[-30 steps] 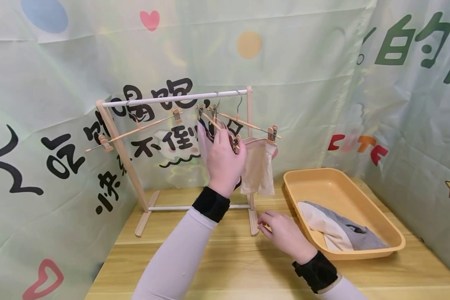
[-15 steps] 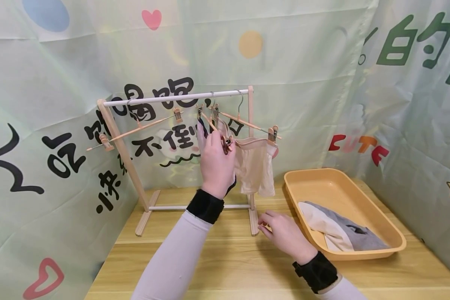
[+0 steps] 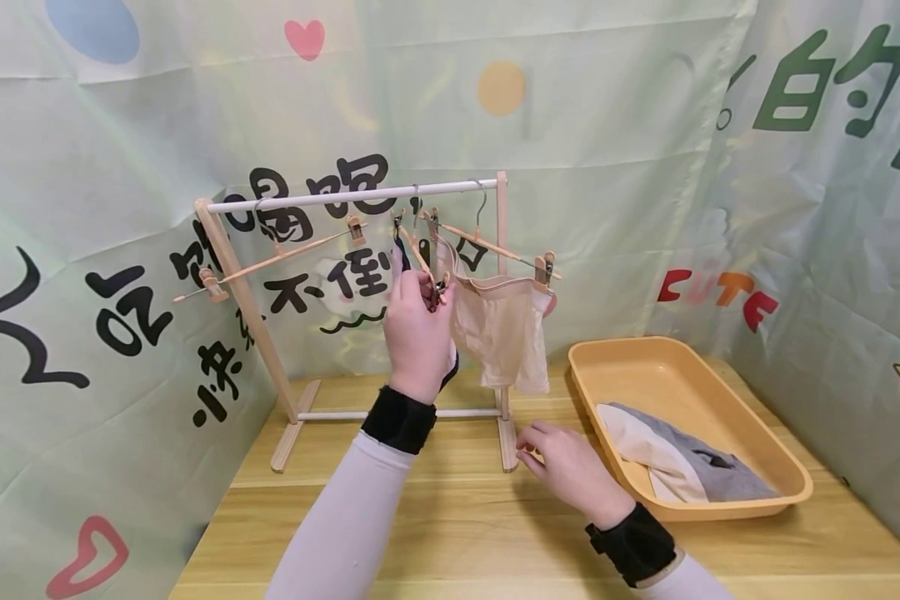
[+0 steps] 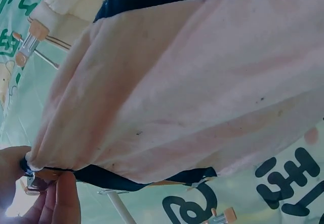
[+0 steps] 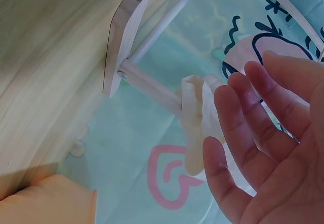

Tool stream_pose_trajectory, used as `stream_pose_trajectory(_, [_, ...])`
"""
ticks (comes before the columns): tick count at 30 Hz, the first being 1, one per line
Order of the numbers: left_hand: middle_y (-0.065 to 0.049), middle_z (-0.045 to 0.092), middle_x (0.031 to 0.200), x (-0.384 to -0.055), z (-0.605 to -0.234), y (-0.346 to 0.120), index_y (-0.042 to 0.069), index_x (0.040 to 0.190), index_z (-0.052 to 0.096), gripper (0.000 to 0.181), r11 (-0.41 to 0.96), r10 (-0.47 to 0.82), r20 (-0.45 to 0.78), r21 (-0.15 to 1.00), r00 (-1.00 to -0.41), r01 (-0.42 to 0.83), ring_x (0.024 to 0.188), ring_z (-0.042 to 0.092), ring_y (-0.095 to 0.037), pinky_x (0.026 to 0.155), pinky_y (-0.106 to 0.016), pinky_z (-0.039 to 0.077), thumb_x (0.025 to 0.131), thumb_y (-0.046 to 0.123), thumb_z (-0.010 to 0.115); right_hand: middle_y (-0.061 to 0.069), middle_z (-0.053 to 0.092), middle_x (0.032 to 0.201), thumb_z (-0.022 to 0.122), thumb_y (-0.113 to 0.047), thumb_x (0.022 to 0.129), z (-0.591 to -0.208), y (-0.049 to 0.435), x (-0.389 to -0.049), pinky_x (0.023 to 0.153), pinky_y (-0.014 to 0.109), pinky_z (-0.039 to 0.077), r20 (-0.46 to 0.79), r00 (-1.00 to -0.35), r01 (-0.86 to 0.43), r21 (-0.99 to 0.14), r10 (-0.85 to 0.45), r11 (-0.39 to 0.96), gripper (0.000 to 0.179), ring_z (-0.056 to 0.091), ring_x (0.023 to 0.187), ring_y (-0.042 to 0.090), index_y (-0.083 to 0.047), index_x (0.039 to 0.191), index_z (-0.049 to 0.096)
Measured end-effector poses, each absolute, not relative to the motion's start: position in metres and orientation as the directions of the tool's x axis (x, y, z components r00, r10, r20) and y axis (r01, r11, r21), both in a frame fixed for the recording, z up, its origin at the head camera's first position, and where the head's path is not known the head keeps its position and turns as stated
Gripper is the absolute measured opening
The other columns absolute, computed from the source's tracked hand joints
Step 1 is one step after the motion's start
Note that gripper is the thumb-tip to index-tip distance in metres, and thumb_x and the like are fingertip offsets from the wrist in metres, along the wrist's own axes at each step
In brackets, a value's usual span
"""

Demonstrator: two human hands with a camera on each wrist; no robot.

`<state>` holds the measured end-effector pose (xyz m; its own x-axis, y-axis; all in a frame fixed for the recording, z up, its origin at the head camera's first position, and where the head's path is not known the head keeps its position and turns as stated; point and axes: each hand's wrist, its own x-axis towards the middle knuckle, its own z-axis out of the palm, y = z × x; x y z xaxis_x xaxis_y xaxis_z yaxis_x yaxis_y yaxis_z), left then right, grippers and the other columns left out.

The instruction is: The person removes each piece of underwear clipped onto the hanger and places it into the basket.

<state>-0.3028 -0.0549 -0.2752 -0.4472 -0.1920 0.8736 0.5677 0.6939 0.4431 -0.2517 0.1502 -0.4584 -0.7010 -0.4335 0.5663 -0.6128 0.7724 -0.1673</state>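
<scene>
My left hand point(image 3: 418, 342) pinches the near end of the middle clip hanger point(image 3: 414, 243), where a metal clip point(image 4: 38, 181) bites the garment's band. From this hanger hangs a pale pink garment point(image 4: 167, 92) with navy edging, mostly behind the hand in the head view. The hanger's hook sits on the rack's white rail point(image 3: 360, 195). To its right, cream shorts point(image 3: 506, 329) hang from another clip hanger. My right hand point(image 3: 570, 471) holds nothing, its fingers loosely bent beside the rack's right foot point(image 3: 507, 446); the right wrist view shows the bare palm.
A clip hanger point(image 3: 292, 254) without clothing hangs at the rail's left. On the right of the wooden table point(image 3: 465, 533) stands a yellow tray point(image 3: 663, 354) with a grey and cream garment point(image 3: 690, 458) in it. Printed cloth point(image 3: 607, 150) surrounds the table.
My left hand has shifted left with the middle hanger and its garment, and the hook has slid along the rail away from the shorts. The right hand has stayed put.
</scene>
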Motion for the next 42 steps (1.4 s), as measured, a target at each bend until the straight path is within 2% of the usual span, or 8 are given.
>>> stream_pose_trajectory(5, [-0.016,0.057,0.082,-0.302,-0.273,-0.061,-0.001,0.089,0.056,0.018,0.712,-0.186,0.896,0.406,-0.404,0.573,0.074,0.055,-0.024,0.062,-0.04,0.053,0.083,0.011,0.069,-0.006,0.061,0.078,0.074,-0.017,0.08,-0.46,0.15,-0.252,0.059,0.03,0.052,0.566,-0.701,-0.61,-0.163,-0.434,0.775,0.007,0.056,0.069,0.008,-0.019,0.084,0.068])
stream_pose_trajectory(17, [-0.018,0.055,0.087,-0.307,-0.267,-0.077,-0.003,0.092,0.054,0.016,0.783,-0.159,0.913,0.348,-0.374,0.515,0.077,0.053,-0.028,0.067,-0.043,0.055,0.084,0.006,0.064,-0.006,0.061,0.078,0.073,-0.018,0.082,-0.461,0.15,-0.253,0.058,0.03,0.051,0.561,-0.705,-0.609,-0.165,-0.434,0.776,0.007,0.056,0.068,0.007,-0.02,0.084,0.067])
stream_pose_trajectory(26, [-0.017,0.054,0.087,-0.304,-0.262,-0.087,-0.003,0.096,0.055,0.014,0.766,-0.179,0.906,0.373,-0.385,0.523,0.08,0.052,-0.028,0.066,-0.042,0.053,0.089,0.008,0.06,-0.007,0.06,0.078,0.074,-0.018,0.081,-0.462,0.149,-0.253,0.057,0.029,0.051,0.567,-0.698,-0.614,-0.16,-0.437,0.773,0.008,0.056,0.068,0.007,-0.02,0.085,0.068])
stream_pose_trajectory(34, [-0.016,0.053,0.085,-0.302,-0.26,-0.096,0.0,0.093,0.055,0.011,0.783,-0.208,0.908,0.378,-0.364,0.494,0.079,0.05,-0.03,0.066,-0.046,0.047,0.086,0.007,0.061,-0.007,0.061,0.079,0.074,-0.019,0.081,-0.464,0.148,-0.254,0.058,0.03,0.052,0.555,-0.707,-0.607,-0.157,-0.439,0.779,0.007,0.057,0.068,0.008,-0.02,0.084,0.068])
stream_pose_trajectory(42, [-0.019,0.055,0.091,-0.301,-0.257,-0.104,-0.002,0.099,0.055,0.016,0.789,-0.247,0.891,0.413,-0.38,0.455,0.086,0.053,-0.032,0.074,-0.047,0.05,0.086,0.006,0.06,-0.006,0.061,0.078,0.074,-0.018,0.081,-0.464,0.146,-0.253,0.057,0.03,0.052,0.559,-0.703,-0.609,-0.155,-0.44,0.778,0.008,0.057,0.068,0.009,-0.02,0.083,0.067])
